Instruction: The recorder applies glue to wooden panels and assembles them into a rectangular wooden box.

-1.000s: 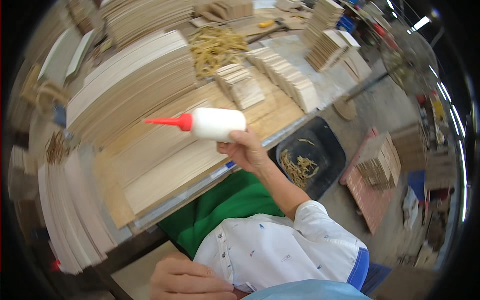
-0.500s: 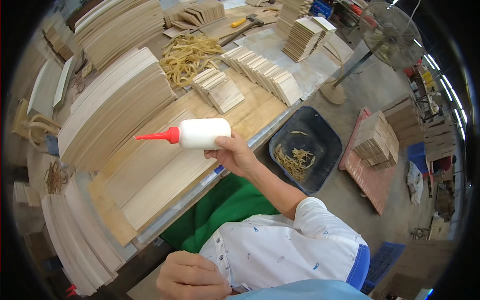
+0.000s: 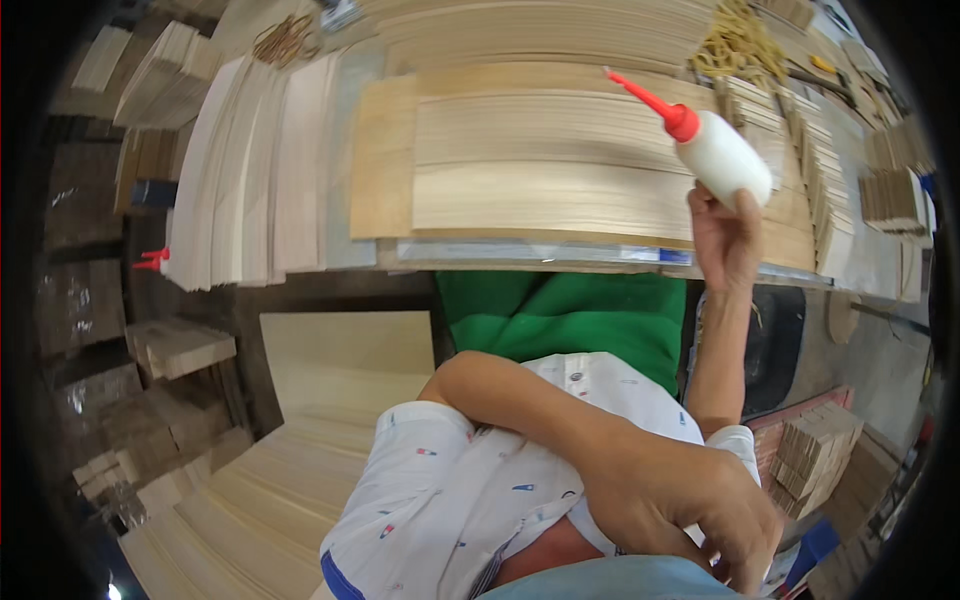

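My right hand [image 3: 728, 235] grips a white squeeze bottle [image 3: 725, 160] with a red cap and a long red nozzle that points up and left. It is raised over the right part of the workbench, above thin wooden boards [image 3: 550, 210] laid side by side on a wider plywood sheet [image 3: 382, 160]. Across my chest reaches the left arm; my left hand [image 3: 690, 500] is close to the right sleeve, its fingers curled down. What those fingers touch or hold, if anything, is hidden.
Board stacks [image 3: 255, 170] stand on the bench's left. Small wooden pieces [image 3: 825, 180] and yellowish rubber bands [image 3: 740, 50] lie at the right. Below are a dark tub [image 3: 775, 345], a pallet of wooden blocks [image 3: 815, 450] and, at lower left, large panels [image 3: 270, 500].
The view has swung left along the bench. My right hand still holds the bottle, its nozzle now tilted upward. My left hand has moved from the lower middle across my chest to the right.
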### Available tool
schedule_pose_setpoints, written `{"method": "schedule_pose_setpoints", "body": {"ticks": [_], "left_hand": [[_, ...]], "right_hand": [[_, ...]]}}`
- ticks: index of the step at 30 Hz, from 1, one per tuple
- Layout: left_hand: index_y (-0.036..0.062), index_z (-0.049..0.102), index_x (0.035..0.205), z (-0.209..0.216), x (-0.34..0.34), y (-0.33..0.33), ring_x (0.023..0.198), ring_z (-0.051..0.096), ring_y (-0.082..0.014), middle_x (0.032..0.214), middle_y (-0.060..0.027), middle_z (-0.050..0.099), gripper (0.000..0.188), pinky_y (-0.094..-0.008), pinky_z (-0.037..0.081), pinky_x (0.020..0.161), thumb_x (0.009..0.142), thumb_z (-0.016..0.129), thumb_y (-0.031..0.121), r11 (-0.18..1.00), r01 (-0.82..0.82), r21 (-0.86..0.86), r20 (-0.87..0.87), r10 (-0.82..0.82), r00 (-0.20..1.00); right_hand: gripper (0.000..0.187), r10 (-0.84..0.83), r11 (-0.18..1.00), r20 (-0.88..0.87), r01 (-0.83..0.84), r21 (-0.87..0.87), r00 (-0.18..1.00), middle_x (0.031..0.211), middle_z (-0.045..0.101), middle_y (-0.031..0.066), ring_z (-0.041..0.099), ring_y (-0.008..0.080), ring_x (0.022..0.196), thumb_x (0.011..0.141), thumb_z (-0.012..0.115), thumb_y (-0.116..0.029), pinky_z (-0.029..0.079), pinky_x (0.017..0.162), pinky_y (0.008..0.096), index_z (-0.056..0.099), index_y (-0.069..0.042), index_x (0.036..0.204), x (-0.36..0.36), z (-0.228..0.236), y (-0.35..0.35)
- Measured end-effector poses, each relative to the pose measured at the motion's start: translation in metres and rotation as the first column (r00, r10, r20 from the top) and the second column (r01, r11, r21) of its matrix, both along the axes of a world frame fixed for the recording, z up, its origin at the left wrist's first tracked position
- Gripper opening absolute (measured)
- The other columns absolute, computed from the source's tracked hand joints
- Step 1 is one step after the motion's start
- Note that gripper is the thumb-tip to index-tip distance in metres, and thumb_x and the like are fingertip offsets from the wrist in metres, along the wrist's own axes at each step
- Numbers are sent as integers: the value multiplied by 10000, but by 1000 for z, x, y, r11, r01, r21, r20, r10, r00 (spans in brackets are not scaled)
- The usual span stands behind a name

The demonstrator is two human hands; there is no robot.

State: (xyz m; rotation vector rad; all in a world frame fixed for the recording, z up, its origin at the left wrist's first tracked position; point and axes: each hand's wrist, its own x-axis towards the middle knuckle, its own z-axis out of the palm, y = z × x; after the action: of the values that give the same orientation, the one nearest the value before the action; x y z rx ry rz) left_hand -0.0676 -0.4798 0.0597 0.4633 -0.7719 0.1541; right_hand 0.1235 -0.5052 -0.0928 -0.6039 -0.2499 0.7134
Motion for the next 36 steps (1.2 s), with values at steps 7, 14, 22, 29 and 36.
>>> {"method": "schedule_pose_setpoints", "body": {"ticks": [7, 14, 22, 29, 36], "left_hand": [[-69, 647, 1042, -3, 3, -7, 849, 627, -224, 949, -126, 649, 304, -319, 486, 695, 970, 649, 226, 980, 156, -122, 67, -148, 987], [-87, 580, 1172, 6, -16, -2, 886, 615, -151, 1023, -91, 647, 374, -278, 485, 754, 948, 674, 197, 896, 381, -229, -68, -405, 912], [-44, 587, 1047, -11, -1, -20, 879, 592, -94, 944, -45, 614, 240, -256, 476, 741, 940, 683, 149, 733, 611, -300, 101, -612, 784], [21, 658, 1098, -17, -7, 19, 894, 655, -221, 994, -91, 676, 268, -340, 533, 780, 892, 725, 178, 952, 220, 212, -199, -179, 964], [68, 606, 1253, -106, -31, 127, 1148, 581, -317, 1264, -140, 590, 502, -420, 487, 980, 780, 762, 140, -371, -324, 870, 467, 831, 302]], "right_hand": [[524, 1, 994, 2, -1, -105, 1000, 1265, 584, 133, 592, 248, 1066, 884, 709, -166, 506, 895, 388, 482, -25, 1334, 4, -4, 7], [522, -22, 989, -14, 19, -144, 1000, 1323, 564, 152, 567, 292, 1205, 903, 681, -160, 533, 983, 445, 468, -18, 1357, -2, -7, 10], [500, 0, 995, -31, -3, -103, 1000, 1346, 546, 165, 559, 323, 1224, 938, 660, -204, 532, 987, 497, 466, -18, 1360, -1, -11, 13], [490, 12, 998, -103, -19, -62, 995, 1369, 524, 175, 526, 367, 1261, 984, 607, -283, 503, 1003, 592, 450, -20, 1367, -1, -4, 27], [496, 8, 991, 32, -3, -132, 999, 1384, 515, 175, 519, 374, 1268, 981, 608, -271, 494, 1010, 602, 442, -34, 1384, 12, -2, 37]]}}
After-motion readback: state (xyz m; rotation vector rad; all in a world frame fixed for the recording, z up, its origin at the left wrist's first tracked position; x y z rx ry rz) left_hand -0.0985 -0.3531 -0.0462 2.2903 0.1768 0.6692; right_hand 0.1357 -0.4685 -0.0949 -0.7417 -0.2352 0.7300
